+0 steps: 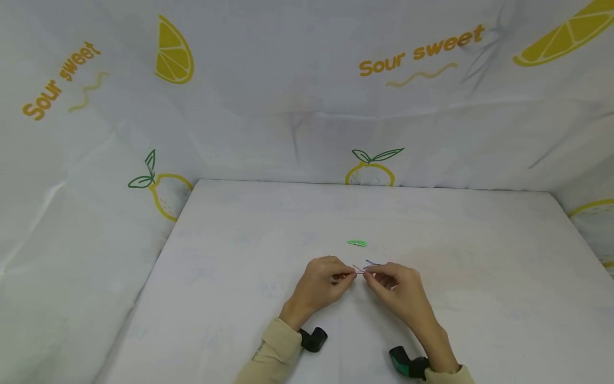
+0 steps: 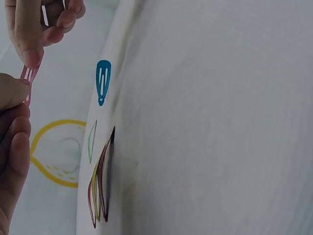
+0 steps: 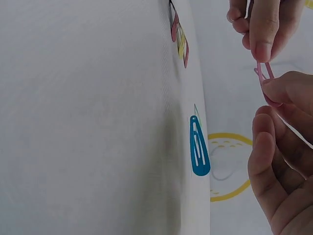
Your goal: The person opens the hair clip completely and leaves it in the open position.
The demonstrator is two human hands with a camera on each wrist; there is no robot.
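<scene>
White tabletop (image 1: 230, 229) sat before lemon-print cloth (image 1: 268, 133). Your left hand (image 1: 323, 278) and right hand (image 1: 402, 288) pinched the pink snap hair clip (image 2: 31, 74), fingertips closed at opposite ends, likely for leverage, nearer than the green snap clip (image 1: 357, 243).

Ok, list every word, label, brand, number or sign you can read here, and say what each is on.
"Sour sweet": orange lettering on the left part of the lemon-print backdrop.
"Sour sweet": orange lettering again, on the backdrop behind the table, toward the right.
Left sleeve: dark lettering, too small to read.
Pink snap hair clip and blue snap hair clip: no lettering visible.
</scene>
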